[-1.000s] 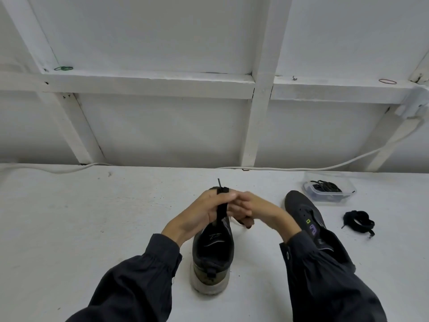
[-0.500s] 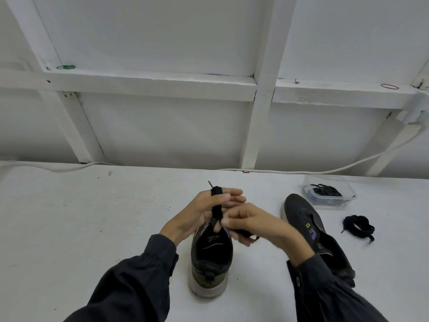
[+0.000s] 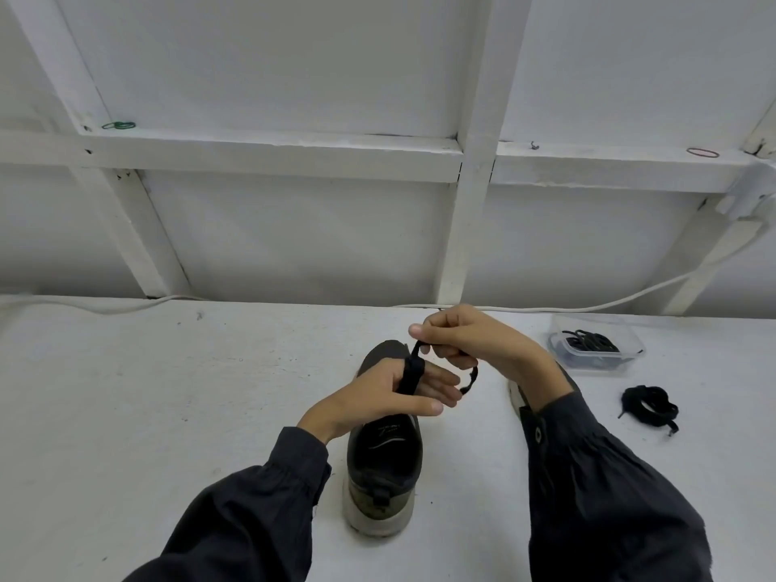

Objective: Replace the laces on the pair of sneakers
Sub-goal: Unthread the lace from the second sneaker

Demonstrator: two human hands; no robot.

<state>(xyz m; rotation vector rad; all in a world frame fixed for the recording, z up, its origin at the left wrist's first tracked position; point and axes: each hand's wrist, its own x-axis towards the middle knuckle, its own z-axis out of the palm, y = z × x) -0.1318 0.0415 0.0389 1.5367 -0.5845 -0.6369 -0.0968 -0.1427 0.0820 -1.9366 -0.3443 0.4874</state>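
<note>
The fingers (image 3: 436,382) of the left hand (image 3: 378,396) are lying nearly straight, with a black lace (image 3: 407,375) wound round them as a tight coil. The thumb is folding in beneath, apparently pinning the coil. The right hand (image 3: 470,342) is curling its fingers and pinching the free run of the same lace just above and beyond the left, with a short loop hanging below its knuckles.

Both hands are working directly above the first sneaker (image 3: 384,468), which is standing upright near the middle of the bench (image 3: 168,413), heel toward the near edge. No lace is showing on its visible parts; the eyelets are hidden under the left hand. The second sneaker (image 3: 515,396) is lying just beyond, mostly concealed behind the right sleeve, so its lacing cannot be told.

Toward the far right corner, a clear container (image 3: 630,354) is holding more black laces, and a loose bundle (image 3: 648,407) is lying near it toward the right edge.

Assessment: the task appears to be at an early-to-middle stage. One removed lace is being coiled. Fitting replacement laces to both sneakers appears outstanding.
</note>
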